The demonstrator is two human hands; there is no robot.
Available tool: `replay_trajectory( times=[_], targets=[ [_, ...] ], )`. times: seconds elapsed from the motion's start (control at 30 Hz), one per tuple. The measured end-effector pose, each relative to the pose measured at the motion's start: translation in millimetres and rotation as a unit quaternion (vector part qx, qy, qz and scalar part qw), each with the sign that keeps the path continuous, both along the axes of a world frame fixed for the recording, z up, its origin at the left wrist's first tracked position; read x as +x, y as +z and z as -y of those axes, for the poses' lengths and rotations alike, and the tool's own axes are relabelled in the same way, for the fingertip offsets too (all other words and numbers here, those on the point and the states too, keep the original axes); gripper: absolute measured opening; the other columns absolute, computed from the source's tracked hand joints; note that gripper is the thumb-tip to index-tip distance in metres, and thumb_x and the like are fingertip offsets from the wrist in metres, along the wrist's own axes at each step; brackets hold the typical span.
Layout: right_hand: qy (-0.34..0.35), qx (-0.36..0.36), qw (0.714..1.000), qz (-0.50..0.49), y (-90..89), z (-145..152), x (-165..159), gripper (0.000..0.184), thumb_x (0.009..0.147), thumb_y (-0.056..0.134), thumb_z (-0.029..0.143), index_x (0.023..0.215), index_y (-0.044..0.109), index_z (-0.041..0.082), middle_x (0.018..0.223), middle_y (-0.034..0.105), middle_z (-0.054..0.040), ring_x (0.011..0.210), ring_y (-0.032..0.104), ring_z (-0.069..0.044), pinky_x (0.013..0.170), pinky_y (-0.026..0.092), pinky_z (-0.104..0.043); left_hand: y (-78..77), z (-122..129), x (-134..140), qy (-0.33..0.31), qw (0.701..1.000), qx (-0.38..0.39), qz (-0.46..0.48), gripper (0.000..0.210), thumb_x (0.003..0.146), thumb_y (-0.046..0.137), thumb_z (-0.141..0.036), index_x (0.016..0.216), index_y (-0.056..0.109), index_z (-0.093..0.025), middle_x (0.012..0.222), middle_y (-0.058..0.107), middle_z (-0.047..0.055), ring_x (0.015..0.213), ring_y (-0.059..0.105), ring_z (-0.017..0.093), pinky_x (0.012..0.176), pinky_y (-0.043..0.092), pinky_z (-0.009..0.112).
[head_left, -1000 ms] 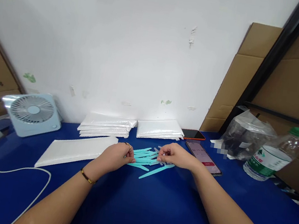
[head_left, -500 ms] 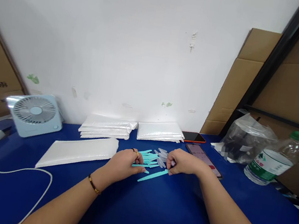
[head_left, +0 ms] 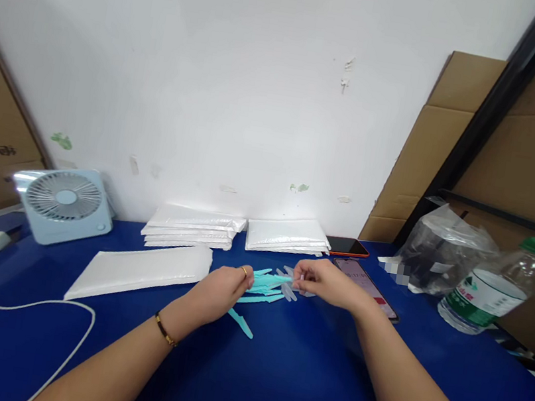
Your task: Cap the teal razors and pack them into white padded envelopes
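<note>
My left hand is closed at the left side of a small heap of turquoise eyebrow razors; its fingers pinch the end of one. Pointing toward it from the right, my right hand has thumb and fingers pinched at the other end of that slim turquoise razor. Another turquoise razor juts out below my left hand, its upper end hidden. Partly behind my right fingers lie several translucent blade caps.
White padded envelopes are stacked by the wall, beside a second stack. A single envelope lies left. A fan, a white cable, a phone, another phone, a plastic bag and a bottle surround the workspace.
My right hand has lifted the razor from the table in front up and left to my left fingers. My left hand has turned, and a razor now sticks out beneath it.
</note>
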State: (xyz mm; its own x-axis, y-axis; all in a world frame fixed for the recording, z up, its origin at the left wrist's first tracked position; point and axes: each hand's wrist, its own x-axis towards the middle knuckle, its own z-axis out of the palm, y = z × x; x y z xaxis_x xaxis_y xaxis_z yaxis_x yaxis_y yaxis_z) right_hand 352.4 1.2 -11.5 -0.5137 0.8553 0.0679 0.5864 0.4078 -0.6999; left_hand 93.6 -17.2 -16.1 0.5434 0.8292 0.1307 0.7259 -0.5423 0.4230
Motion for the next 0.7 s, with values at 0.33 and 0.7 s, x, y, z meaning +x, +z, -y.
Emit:
replay_trajectory(
  times=[0.33,0.7],
  targets=[
    [-0.139,-0.042,0.951,-0.272,-2.8,-8,-3,0.037,0.069,0.065,0.042,0.093,0.063,0.014,0.063,0.059,-0.0007,0.052,0.053,-0.01,0.051,0.042,-0.023,9.7,-5,-6,0.069,0.991,0.049,0.104,0.028,0.088,0.032,-0.038,0.081,0.053,-0.021,0.073,0.056,-0.001,0.071,0.052,0.015,0.064,0.037,0.026],
    [-0.13,-0.093,0.929,-0.335,-3.1,-5,-13,0.035,0.068,0.066,0.046,0.079,0.064,0.013,0.064,0.064,-0.0036,0.053,0.059,-0.012,0.054,0.048,-0.025,8.0,-7,-8,0.072,0.992,0.046,0.091,0.026,0.088,0.032,-0.037,0.082,0.052,-0.021,0.076,0.054,0.0,0.074,0.051,0.016,0.066,0.037,0.027]
  ],
)
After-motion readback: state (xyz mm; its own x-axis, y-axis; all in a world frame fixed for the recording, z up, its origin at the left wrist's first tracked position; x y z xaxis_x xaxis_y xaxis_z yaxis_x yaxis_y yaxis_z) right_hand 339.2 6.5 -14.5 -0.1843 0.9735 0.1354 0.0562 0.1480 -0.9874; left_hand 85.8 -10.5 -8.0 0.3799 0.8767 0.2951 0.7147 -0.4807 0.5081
